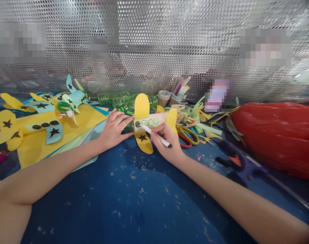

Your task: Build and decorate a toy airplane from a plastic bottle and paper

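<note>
The toy plane point(160, 117) lies mid-view on the blue bench point(134, 203). At its nine o'clock, the left hand point(116, 130) has thumb and fingers closed about the plane's green nose. At its four o'clock, the right hand point(168, 140) is clamped on a white marker point(156, 134), tip at the darkened first circle on the body; three outlined circles follow. Scissors point(193, 135) lie beyond that hand, a purple glue gun point(247, 166) farther towards four, a red bag point(276, 137) at three, decorated planes point(42, 122) at nine.
</note>
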### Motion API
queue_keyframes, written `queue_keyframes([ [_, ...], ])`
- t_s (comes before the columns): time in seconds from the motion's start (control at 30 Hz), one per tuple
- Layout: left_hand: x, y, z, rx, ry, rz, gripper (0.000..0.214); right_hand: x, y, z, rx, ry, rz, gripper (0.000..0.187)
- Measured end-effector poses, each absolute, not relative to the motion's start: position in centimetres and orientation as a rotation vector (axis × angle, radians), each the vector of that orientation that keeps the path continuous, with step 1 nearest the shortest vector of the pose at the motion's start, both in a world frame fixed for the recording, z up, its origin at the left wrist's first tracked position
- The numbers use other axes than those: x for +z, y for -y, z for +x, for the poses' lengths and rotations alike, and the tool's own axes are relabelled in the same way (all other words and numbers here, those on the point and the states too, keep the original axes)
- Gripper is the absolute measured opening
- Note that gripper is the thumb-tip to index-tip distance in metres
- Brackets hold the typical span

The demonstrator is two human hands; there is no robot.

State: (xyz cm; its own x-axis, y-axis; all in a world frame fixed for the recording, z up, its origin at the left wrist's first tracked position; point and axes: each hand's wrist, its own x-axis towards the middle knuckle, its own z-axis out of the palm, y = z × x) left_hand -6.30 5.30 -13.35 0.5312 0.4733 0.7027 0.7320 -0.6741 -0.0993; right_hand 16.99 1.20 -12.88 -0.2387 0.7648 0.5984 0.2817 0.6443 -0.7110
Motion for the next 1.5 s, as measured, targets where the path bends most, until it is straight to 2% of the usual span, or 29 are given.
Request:
queue_keyframes([
  [1.5, -13.5, -5.52, -6.35, -0.939, 0.954, -2.371, 0.056, -13.03, -1.3, 17.05, 0.592, 1.845, -0.81, 0.013],
])
